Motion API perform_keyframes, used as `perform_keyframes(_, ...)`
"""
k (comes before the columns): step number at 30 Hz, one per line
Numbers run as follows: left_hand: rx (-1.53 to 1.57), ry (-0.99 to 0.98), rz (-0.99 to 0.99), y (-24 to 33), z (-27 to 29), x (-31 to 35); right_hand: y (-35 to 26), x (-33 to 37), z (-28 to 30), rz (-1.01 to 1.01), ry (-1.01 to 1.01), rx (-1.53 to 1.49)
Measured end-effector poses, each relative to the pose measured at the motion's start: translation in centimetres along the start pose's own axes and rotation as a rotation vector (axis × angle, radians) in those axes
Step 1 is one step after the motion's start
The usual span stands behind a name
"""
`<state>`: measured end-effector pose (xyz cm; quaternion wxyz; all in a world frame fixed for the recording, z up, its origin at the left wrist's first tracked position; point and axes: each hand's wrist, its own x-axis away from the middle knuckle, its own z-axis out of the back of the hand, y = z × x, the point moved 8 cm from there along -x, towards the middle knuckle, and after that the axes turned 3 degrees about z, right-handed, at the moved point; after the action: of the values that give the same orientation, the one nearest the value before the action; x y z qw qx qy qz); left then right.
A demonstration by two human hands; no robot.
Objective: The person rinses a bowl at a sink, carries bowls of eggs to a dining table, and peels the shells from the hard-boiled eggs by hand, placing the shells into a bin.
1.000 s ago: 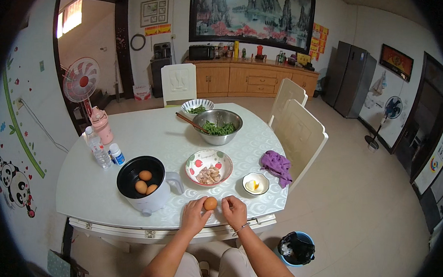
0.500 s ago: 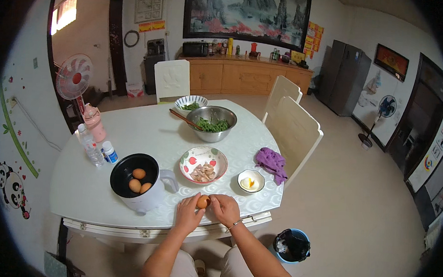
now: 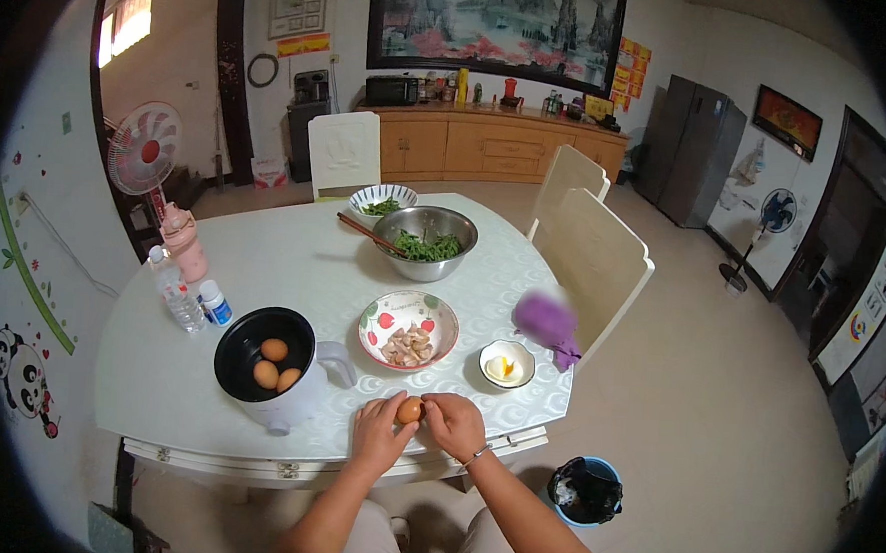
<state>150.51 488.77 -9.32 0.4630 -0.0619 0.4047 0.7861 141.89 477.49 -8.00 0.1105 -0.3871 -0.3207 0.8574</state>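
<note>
Left hand point(image 3: 379, 433): white pot point(image 3: 301, 407) blocks leftward path; red-rimmed bowl point(image 3: 433, 308) blocks straight ahead. Right hand point(image 3: 455, 425): tabletop point(image 3: 472, 330) lane runs forward between that bowl and small dish point(image 3: 528, 371); steel bowl point(image 3: 431, 272), chopsticks point(image 3: 367, 231) jutting, stands beyond.

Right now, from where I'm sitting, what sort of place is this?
Probably a home dining room: there's a white dining table with matching high-backed chairs, a long wooden sideboard beyond it, and a grey refrigerator to the right.

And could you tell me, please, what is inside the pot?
Three brown eggs lie in the pot, against its dark inside. Whatever may be directly beneath them is covered, so I cannot tell.
</note>
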Motion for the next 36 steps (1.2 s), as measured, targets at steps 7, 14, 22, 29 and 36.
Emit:
perform_keyframes(7,-0.108,0.044,0.011,0.0,0.3,0.3,0.8,0.3,-0.2,-0.028,0.019,-0.035)
perform_keyframes(14,0.082,0.077,-0.004,-0.5,0.7,0.6,0.4,0.4,-0.1,-0.019,-0.019,-0.009)
perform_keyframes(22,0.218,0.016,0.050,-0.8,0.4,0.2,0.4,0.1,-0.1,-0.004,-0.044,-0.104)
perform_keyframes(29,0.277,0.056,0.115,-2.2,-0.2,0.3,0.7,0.2,-0.3,0.010,-0.093,-0.071)
perform_keyframes(36,0.276,0.012,0.057,-1.1,-0.2,0.5,0.6,0.3,-0.4,0.023,-0.097,-0.108)
